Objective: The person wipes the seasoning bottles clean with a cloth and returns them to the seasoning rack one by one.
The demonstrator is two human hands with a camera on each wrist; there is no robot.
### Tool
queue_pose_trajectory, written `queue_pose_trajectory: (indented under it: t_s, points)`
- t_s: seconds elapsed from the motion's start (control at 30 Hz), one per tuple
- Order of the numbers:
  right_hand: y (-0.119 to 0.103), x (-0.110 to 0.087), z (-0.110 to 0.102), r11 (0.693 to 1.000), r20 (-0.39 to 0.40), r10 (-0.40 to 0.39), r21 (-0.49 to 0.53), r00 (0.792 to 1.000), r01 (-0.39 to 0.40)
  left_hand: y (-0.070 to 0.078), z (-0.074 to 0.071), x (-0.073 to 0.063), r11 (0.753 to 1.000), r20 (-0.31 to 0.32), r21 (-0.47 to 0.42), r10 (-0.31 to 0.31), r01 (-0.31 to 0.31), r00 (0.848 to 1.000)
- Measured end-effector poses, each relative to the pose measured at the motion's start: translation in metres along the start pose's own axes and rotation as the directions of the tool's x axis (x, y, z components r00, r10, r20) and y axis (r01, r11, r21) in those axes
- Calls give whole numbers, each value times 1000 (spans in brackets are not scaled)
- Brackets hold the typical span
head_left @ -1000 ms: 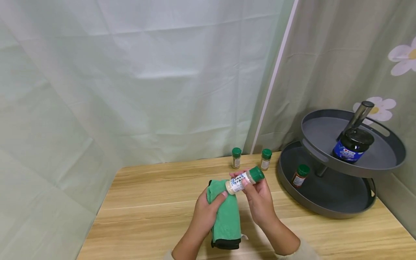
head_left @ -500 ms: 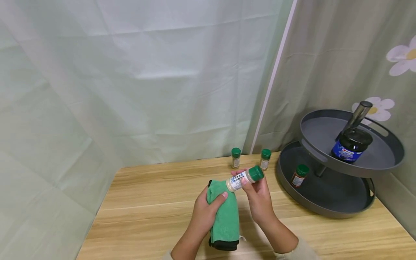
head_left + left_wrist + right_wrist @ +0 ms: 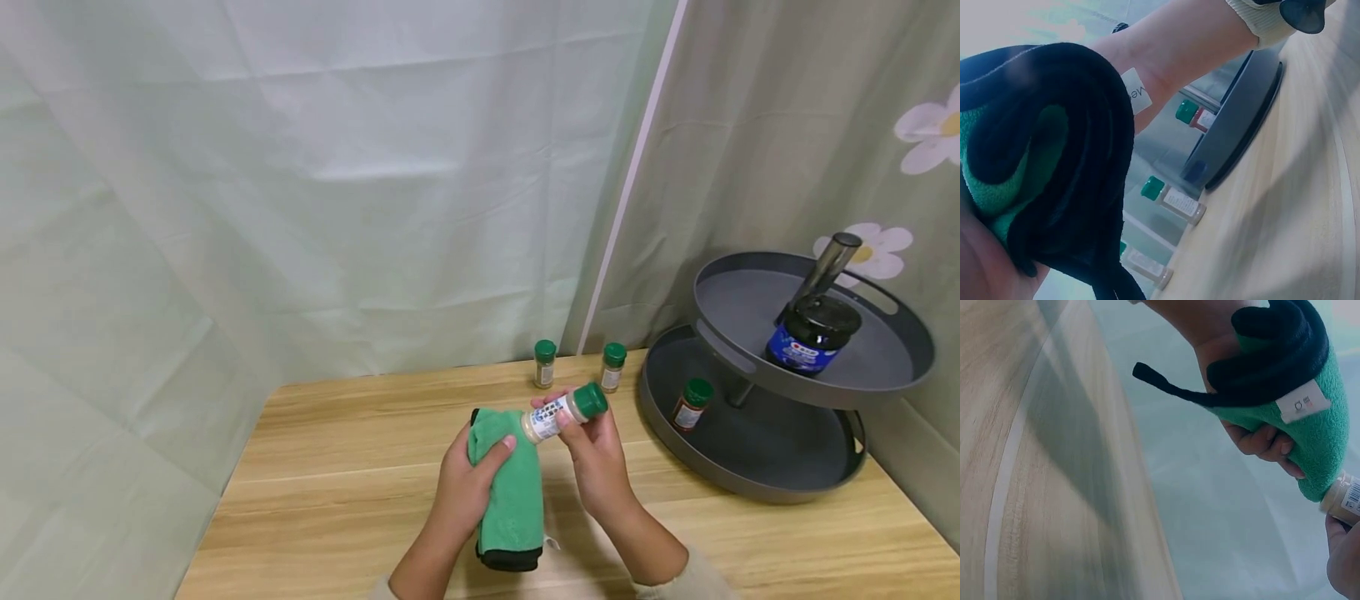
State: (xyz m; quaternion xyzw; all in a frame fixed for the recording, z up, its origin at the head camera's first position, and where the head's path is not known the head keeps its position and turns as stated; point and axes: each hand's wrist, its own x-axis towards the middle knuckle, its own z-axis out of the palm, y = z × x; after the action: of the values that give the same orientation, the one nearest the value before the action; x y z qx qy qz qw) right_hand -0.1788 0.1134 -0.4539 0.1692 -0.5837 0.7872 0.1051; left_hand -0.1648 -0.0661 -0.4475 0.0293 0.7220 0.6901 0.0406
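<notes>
My left hand (image 3: 465, 483) grips a folded green cloth (image 3: 516, 500) with black edging, thumb on top and fingers beneath. In my right hand (image 3: 600, 467) a spice bottle (image 3: 551, 417) with a green cap and white label is pinched, tilted with its cap up to the right. The bottle's base touches the cloth's upper end. From the right wrist view, the left fingers (image 3: 1266, 444) curl around the cloth (image 3: 1316, 434), whose white tag hangs out, and the bottle's base (image 3: 1338, 494) meets the cloth's tip. Rolled black edging (image 3: 1079, 162) fills much of the left wrist view.
Two green-capped spice bottles, one (image 3: 545, 364) left and one (image 3: 612, 367) right, stand at the wooden table's (image 3: 337, 467) back edge. At right is a two-tier grey tray rack (image 3: 780, 492), with a red-brown spice bottle (image 3: 692, 405) below and a dark blue-labelled jar (image 3: 813, 335) above.
My left hand and the cloth have shifted slightly to the left and up. The right hand and the bottle have stayed nearly in place.
</notes>
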Motion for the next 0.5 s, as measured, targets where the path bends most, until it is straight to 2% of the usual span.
queue_pose_trajectory:
  t_s: [0.2,0.5]
  points:
    - [-4,-3,4,999,22,9,33,1000,-10,1,-2,0,999,-26,-39,14,-15,1000]
    - [-10,-7,9,999,38,-21,44,999,19,-1,-2,1,996,-7,-83,16,-17,1000]
